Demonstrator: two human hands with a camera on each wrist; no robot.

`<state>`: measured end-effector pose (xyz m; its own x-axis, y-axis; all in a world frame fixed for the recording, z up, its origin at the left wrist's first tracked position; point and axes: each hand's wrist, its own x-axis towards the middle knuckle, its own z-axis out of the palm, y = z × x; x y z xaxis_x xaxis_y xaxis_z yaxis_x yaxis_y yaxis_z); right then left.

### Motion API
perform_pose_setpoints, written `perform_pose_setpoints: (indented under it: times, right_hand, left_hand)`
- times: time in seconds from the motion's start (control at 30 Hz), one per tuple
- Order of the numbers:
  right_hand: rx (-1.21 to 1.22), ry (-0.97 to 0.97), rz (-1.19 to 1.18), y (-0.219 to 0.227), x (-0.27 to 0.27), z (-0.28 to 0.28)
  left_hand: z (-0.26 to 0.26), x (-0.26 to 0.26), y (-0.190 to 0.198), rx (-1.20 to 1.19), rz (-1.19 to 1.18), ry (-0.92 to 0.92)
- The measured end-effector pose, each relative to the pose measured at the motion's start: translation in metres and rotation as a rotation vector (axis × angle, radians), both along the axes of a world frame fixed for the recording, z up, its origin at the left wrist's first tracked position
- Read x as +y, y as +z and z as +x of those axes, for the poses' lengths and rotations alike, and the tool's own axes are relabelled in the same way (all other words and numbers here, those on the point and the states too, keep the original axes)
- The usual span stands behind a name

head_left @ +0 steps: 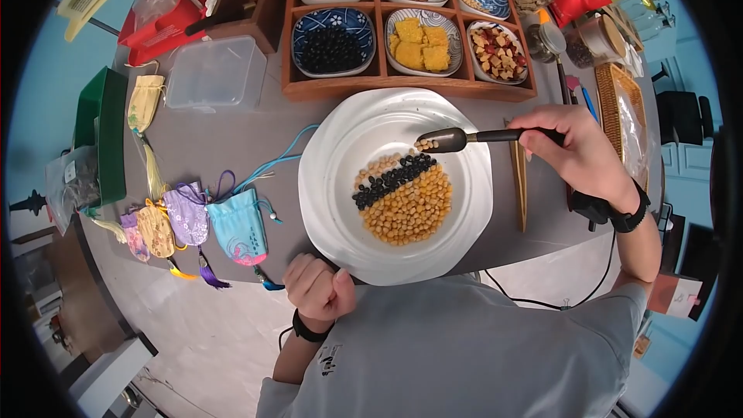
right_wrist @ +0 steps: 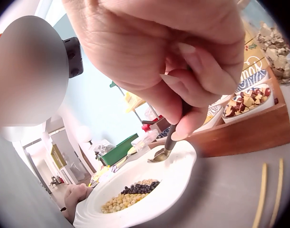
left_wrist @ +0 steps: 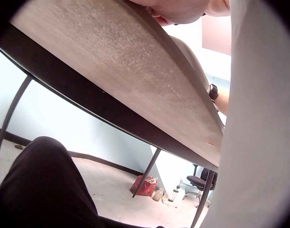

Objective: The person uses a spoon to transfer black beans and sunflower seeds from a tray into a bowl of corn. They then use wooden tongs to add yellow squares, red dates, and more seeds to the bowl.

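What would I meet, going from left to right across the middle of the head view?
Green bin, cream pouch, clear plastic box, white bowl, wooden chopsticks, wicker basket.

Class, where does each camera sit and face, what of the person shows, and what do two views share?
Head: worn on the head, facing forward and down at the white dish; left hand, right hand, shirt show.
Left wrist: worn there, facing beneath the table; left hand, right arm, leg, shirt show.
Right wrist: worn there, facing across the dish; right hand large, left hand small, plus head.
Head and right wrist views share dish and spoon.
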<state>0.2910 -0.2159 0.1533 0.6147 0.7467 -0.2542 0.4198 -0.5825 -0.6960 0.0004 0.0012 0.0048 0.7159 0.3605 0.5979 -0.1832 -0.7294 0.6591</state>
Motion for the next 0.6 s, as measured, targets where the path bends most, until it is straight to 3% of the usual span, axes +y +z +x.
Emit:
perform_pose_setpoints:
  times: [0.2, 0.4, 0.6]
  right_hand:
    - [-0.085, 0.037, -0.081, 0.010, 0.012, -0.002]
    - [-0.353, 0.173, -0.030, 0.016, 0.020, -0.010]
    - [-0.646, 0.365, -0.149, 0.033, 0.030, -0.031]
  left_hand:
    - [0.000, 0.000, 0.000, 0.000, -0.001, 0.005]
    - [0.001, 0.000, 0.002, 0.006, -0.005, 0.000]
    - [0.000, -0.001, 0.002, 0.019, -0.003, 0.006]
